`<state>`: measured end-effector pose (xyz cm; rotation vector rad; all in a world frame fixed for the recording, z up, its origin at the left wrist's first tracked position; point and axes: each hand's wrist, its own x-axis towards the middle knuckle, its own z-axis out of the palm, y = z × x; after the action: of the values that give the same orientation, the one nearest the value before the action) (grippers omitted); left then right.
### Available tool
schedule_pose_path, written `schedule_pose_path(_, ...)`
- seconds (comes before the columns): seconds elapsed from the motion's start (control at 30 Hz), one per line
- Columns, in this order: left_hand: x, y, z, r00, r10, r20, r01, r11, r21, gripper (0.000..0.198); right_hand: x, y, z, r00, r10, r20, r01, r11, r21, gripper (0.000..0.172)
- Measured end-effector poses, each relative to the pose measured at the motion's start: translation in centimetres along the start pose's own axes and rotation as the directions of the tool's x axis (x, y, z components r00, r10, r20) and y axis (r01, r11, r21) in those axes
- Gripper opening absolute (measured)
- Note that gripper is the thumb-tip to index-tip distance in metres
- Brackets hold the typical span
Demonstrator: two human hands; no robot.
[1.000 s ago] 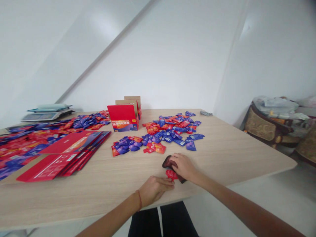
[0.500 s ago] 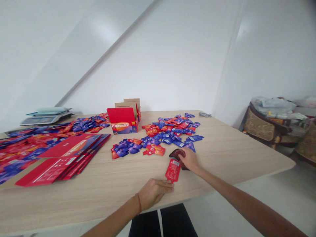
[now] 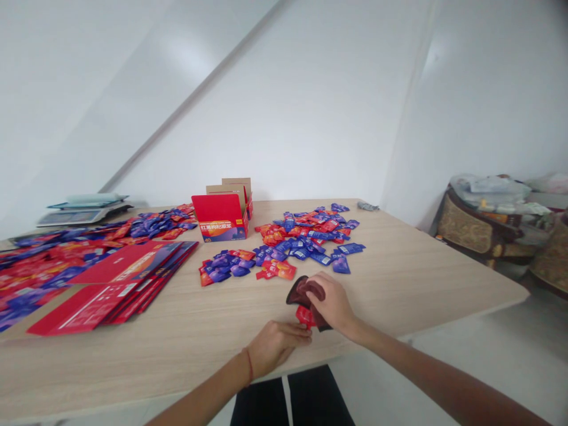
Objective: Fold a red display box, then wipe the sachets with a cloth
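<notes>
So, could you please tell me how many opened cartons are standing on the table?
1: the red carton stands at the far middle of the table, flaps up, between the two sachet piles. Another may hide behind it.

Spread over a pale wooden desk (image 3: 399, 266): a heap of blue and red sachets (image 3: 306, 236), an open red carton (image 3: 220, 216) behind it, flat red box blanks (image 3: 115, 281) stacked at left beside more sachets (image 3: 53, 254), a weighing scale (image 3: 82, 210) at the far corner. Off right, cluttered armchairs (image 3: 483, 228).
</notes>
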<state>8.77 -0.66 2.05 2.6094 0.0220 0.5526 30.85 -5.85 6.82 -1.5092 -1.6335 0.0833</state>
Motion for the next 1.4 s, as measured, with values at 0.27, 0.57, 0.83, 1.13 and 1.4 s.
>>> schedule_pose_path(0.27, 0.5, 0.9, -0.5, 0.999, -0.022, 0.027, 0.023, 1.0, -0.015, 0.042, -2.1, -1.0, 1.5, 0.966, 0.042, 0.256, 0.01, 0.98, -0.2, 0.02)
schedule_pose_path(0.57, 0.2, 0.4, -0.1, 1.0, -0.001, -0.001, 0.001, 1.0, -0.008, 0.04, -1.3, 0.7, 1.8, 0.94, 0.054, 0.337, 0.051, 0.954, -0.294, 0.02)
schedule_pose_path(0.83, 0.0, 0.2, -0.1, 1.0, -0.007, -0.015, 0.007, 1.0, -0.016, 0.037, 1.7, 4.6, 1.5, 0.964, 0.084, 0.253, 0.024, 0.917, -0.398, 0.022)
schedule_pose_path(1.13, -0.1, 0.2, 0.0, 1.0, -0.003, -0.011, 0.003, 1.0, 0.016, 0.037, 3.0, 8.7, 0.4, 0.984, 0.139, 0.109, -0.091, 0.929, -0.359, 0.018)
schedule_pose_path(1.4, 0.0, 0.2, 0.0, 1.0, 0.007, 0.002, -0.007, 0.996, 0.088, 0.036, -0.4, 10.6, -4.2, 0.994, 0.099, -0.053, -0.112, 0.906, -0.407, 0.02)
